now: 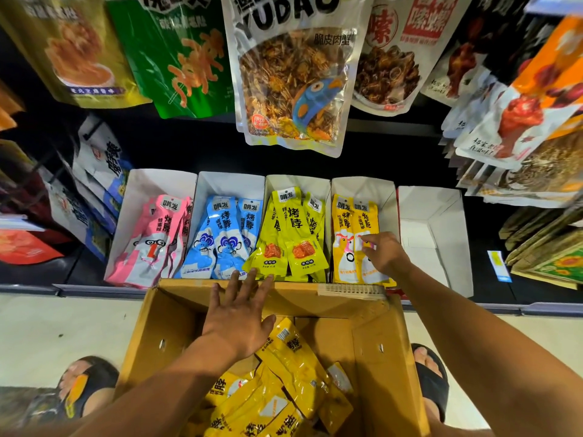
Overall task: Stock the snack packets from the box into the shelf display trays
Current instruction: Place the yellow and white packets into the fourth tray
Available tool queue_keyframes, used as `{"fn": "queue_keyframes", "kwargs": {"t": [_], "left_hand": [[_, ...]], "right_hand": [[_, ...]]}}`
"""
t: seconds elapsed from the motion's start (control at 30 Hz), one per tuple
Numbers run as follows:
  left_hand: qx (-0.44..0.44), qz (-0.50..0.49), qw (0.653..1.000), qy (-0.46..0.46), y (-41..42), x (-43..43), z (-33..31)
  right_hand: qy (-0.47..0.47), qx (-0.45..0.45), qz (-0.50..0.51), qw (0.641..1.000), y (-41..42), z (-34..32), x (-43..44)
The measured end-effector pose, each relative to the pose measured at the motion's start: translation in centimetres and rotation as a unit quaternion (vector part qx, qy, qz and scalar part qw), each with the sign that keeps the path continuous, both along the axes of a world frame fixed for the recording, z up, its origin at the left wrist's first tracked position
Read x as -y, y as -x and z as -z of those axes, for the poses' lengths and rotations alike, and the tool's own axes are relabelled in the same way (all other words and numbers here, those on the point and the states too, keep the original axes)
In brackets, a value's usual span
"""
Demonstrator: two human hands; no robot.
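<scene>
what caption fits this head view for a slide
Right hand presses orange-yellow snack packets into a white display tray; left hand hovers open.

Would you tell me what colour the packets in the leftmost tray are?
Pink, with white lower parts; the head view shows them clearly.

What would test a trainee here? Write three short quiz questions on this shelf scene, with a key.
1. True or false: the far-right tray holds packets.
2. Which hand touches the orange-yellow packets in the tray?
3. What colour are the packets in the cardboard box?

Key:
1. False, it looks empty.
2. The right hand; the left hand is spread flat over the box.
3. Yellow.
</scene>
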State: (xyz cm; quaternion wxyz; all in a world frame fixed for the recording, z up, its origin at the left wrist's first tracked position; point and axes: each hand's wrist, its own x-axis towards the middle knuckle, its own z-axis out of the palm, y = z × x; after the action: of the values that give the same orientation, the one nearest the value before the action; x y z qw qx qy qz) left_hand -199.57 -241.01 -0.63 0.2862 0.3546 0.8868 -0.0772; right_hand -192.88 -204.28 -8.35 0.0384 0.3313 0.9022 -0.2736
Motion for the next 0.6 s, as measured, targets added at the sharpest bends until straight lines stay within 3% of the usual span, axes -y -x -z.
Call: {"fn": "queue_keyframes", "kwargs": {"t": [0.33,0.6], "left_hand": [[-0.006,0.007,1.0,-0.002,0.1,0.0,0.0],[-0.023,0.029,0.999,-0.03,0.3,0.5,-1.2]], "right_hand": [[-0.015,0.028,0.013,0.999,0.3,-1.4,0.8],[-0.161,0.073,-0.071,0.982,-1.3,-5.3,4.6]]}}
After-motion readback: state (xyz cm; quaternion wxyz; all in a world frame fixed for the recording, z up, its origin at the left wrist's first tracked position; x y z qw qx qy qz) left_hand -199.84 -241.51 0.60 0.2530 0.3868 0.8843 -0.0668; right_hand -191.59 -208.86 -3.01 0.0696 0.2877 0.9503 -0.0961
